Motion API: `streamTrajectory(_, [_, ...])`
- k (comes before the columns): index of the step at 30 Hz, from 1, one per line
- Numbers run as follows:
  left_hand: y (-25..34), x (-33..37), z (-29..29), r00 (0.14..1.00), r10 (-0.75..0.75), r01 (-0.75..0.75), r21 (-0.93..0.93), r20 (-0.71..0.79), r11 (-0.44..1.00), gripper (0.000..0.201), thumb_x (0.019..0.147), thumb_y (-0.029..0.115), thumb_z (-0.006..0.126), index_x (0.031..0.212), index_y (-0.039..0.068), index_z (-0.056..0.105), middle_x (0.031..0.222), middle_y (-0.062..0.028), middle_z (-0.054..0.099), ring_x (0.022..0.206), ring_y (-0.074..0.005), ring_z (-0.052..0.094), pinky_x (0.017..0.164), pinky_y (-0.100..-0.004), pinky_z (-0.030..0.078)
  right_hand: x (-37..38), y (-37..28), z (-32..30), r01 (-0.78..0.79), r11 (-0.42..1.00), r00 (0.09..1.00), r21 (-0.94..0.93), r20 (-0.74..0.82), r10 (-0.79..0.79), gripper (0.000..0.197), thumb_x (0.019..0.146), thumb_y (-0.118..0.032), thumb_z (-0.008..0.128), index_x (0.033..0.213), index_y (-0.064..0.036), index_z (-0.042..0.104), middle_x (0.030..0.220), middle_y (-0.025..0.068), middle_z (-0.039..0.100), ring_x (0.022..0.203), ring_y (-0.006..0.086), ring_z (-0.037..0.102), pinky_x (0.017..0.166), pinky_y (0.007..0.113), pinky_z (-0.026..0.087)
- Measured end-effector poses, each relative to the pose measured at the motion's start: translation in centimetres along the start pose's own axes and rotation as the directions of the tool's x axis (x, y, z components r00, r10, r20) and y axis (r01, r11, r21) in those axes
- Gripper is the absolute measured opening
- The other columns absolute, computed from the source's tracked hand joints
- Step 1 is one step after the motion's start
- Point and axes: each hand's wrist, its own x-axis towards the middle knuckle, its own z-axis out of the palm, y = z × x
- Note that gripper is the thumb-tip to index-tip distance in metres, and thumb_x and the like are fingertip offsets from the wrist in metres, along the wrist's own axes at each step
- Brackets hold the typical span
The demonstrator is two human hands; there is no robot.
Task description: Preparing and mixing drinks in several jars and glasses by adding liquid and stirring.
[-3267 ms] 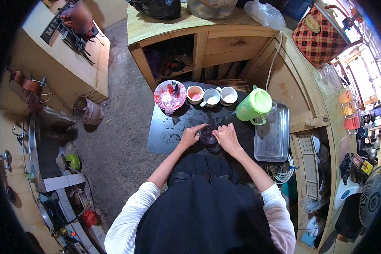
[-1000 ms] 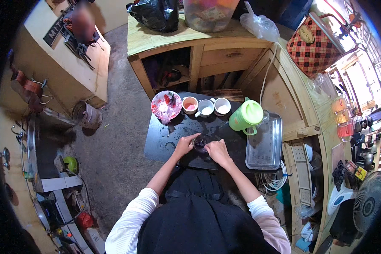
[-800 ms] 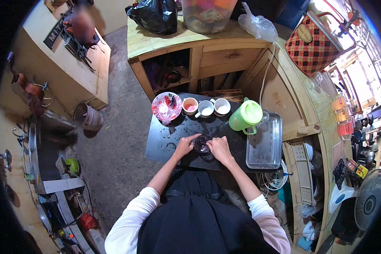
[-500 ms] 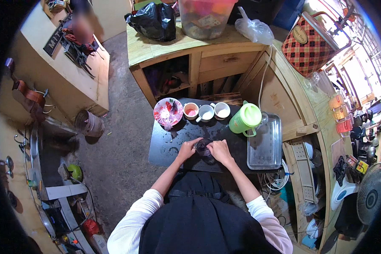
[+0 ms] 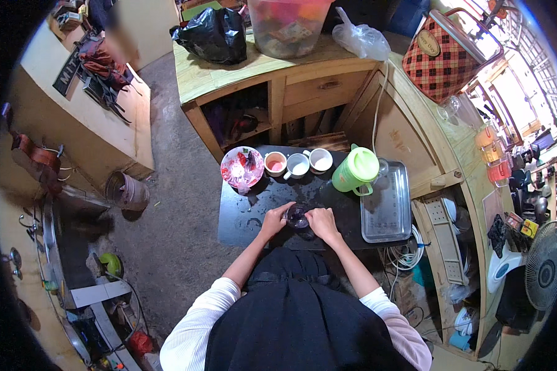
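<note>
Head view: both hands meet over a small dark glass (image 5: 297, 216) standing on the black table (image 5: 241, 222), near the middle of its near edge. The left hand (image 5: 274, 217) cups the glass from its left side, and the right hand (image 5: 320, 221) closes in from the right, fingers curled at the rim. The hands are close together with the glass between them. From this height I cannot tell whether either hand clamps the glass firmly or only rests against it, nor what is in it.

Along the far edge stand a pink plate (image 5: 242, 167) toward the far left corner, then three cups (image 5: 297, 164) in a row, and a green jug (image 5: 356, 170) further right. A steel tray (image 5: 387, 204) lies along the right edge, just beside the jug.

The work in hand looks like something done at the rim or inside the glass. To do it well, one hand should steady the glass low on its wall while the other does the fine work, so that it stays upright. The tabletop looks wet in patches, so the glass may slide; pressing it lightly down would help. The elbows have room, but the jug is near the right wrist, so wide sweeps on that side are best avoided.
</note>
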Motion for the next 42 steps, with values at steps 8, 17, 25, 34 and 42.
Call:
streamTrajectory(8, [-0.2, -0.1, 0.0, 0.997, -0.065, 0.064, 0.021, 0.040, 0.998, 0.055, 0.065, -0.003, 0.048, 0.116, 0.016, 0.058, 0.090, -0.0189, 0.062, 0.073, -0.0302, 0.064, 0.064, -0.0348, 0.049, -0.3, -0.6, -0.2, -0.051, 0.998, 0.998, -0.031, 0.043, 0.053, 0.024, 0.083, -0.023, 0.055, 0.074, -0.0044, 0.067, 0.070, 0.0149, 0.063, 0.071, 0.0313, 0.061, 0.066, 0.042, 0.040])
streamTrajectory(17, [0.0, 0.1, -0.1, 0.997, -0.048, 0.047, 0.016, 0.057, 0.999, 0.057, 0.063, -0.006, 0.046, 0.115, 0.013, 0.058, 0.100, -0.0167, 0.062, 0.086, -0.0304, 0.063, 0.072, -0.0355, 0.051, 0.2, -0.3, -0.4, -0.068, 0.996, 0.993, 0.057, 0.095, 0.062, 0.023, 0.084, -0.021, 0.054, 0.078, -0.0044, 0.068, 0.071, 0.0157, 0.063, 0.069, 0.0309, 0.061, 0.065, 0.042, 0.040])
streamTrajectory(25, [0.6, 0.2, -0.5, 0.988, -0.109, 0.105, 0.041, 0.112, 0.994, 0.054, 0.065, -0.006, 0.048, 0.115, 0.013, 0.058, 0.102, -0.0148, 0.062, 0.089, -0.0299, 0.062, 0.077, -0.0356, 0.050, 0.5, -0.1, -0.4, 0.002, 0.999, 0.998, 0.036, 0.064, -0.004, 0.022, 0.084, -0.021, 0.053, 0.077, -0.0050, 0.067, 0.072, 0.0147, 0.063, 0.070, 0.0297, 0.061, 0.066, 0.042, 0.041])
streamTrajectory(34, [0.5, 0.2, -0.6, 0.981, -0.136, 0.135, 0.017, 0.139, 0.991, 0.056, 0.064, -0.006, 0.048, 0.116, 0.013, 0.057, 0.102, -0.0160, 0.062, 0.085, -0.0296, 0.063, 0.073, -0.0346, 0.050, 0.7, -0.3, -0.8, 0.057, 0.998, 0.998, 0.038, -0.038, -0.055, 0.027, 0.085, -0.023, 0.052, 0.071, -0.0025, 0.064, 0.071, 0.0158, 0.063, 0.070, 0.0305, 0.062, 0.066, 0.044, 0.040])
streamTrajectory(42, [0.5, 0.4, -0.7, 0.987, -0.094, 0.092, 0.028, 0.133, 0.995, 0.055, 0.065, -0.005, 0.049, 0.116, 0.013, 0.056, 0.100, -0.0163, 0.062, 0.084, -0.0302, 0.063, 0.073, -0.0348, 0.050, 0.9, 0.1, -0.3, 0.029, 0.999, 0.999, 0.032, -0.020, -0.028, 0.027, 0.084, -0.022, 0.054, 0.069, -0.0026, 0.064, 0.069, 0.0170, 0.062, 0.069, 0.0315, 0.062, 0.067, 0.044, 0.041])
